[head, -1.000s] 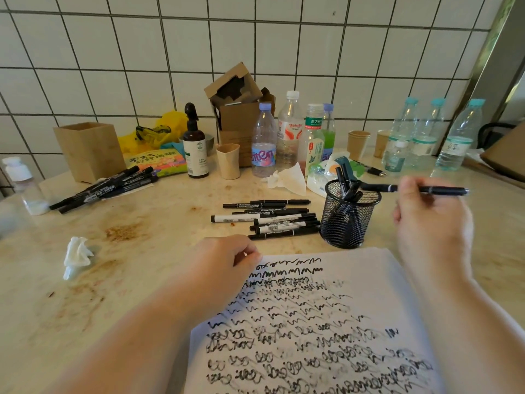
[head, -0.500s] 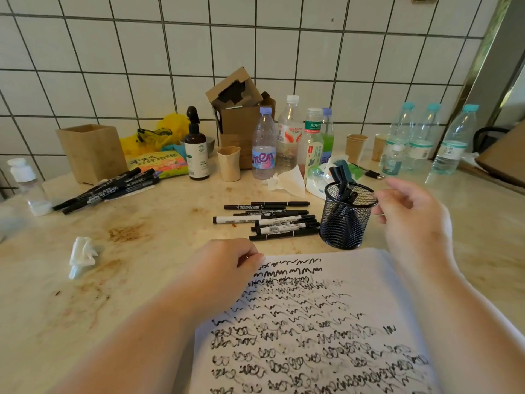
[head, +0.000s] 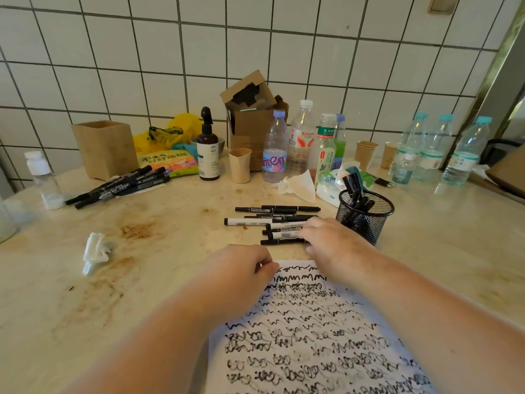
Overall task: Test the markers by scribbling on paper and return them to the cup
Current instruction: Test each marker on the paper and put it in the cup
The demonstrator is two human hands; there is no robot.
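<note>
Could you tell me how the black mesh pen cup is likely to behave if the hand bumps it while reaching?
The black mesh cup looks light, so it would probably slide on the smooth countertop. The markers leaning above its rim may make it tip. The right hand is close beside it.

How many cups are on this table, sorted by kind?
Brown paper cups: 2
Beige cup: 1
Black mesh cup: 1
Total: 4
</note>
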